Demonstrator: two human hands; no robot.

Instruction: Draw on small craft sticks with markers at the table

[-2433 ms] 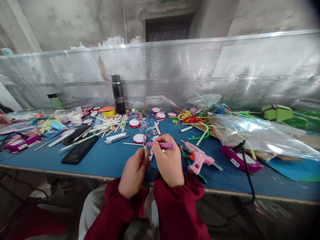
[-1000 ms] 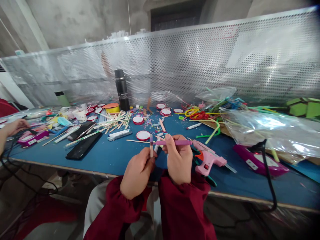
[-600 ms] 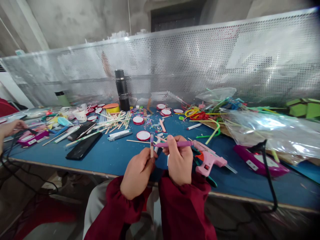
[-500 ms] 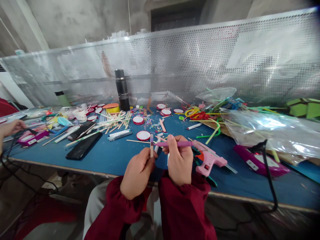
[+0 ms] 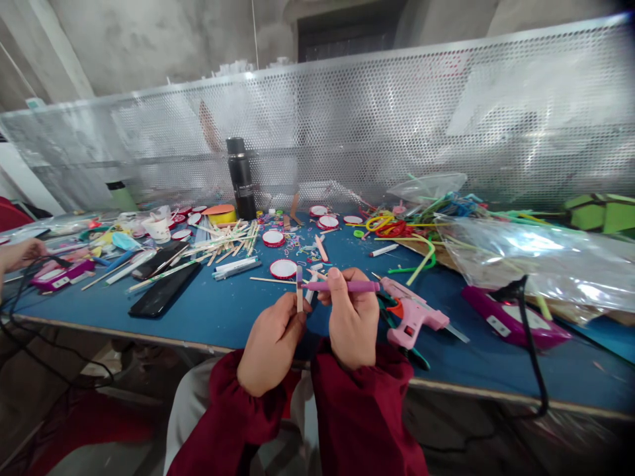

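My left hand [image 5: 272,340] is closed on a wooden craft stick [image 5: 299,299], held upright with purple colouring on its upper part. A purple marker pen [image 5: 360,286] lies level in my right hand [image 5: 353,317], its tip touching the stick's side. Just right of that hand, a pink hot glue gun [image 5: 414,314] rests on the table with a clear glue stick poking out of its back. A green-handled tool [image 5: 419,358] lies partly hidden beneath it. Beyond my hands is a round white disc with a red rim [image 5: 284,268].
Left of my hands lie a black phone [image 5: 166,291], capped pens [image 5: 237,268] and a pile of sticks [image 5: 233,239]. A black bottle [image 5: 241,178] stands behind. At right are a purple power strip [image 5: 516,317] and a plastic bag [image 5: 536,261]. Another person's hand [image 5: 22,254] shows far left.
The marker in my right hand has shifted slightly along the craft stick, its tip a touch lower. My left hand keeps the stick upright; the whole view has moved a little.
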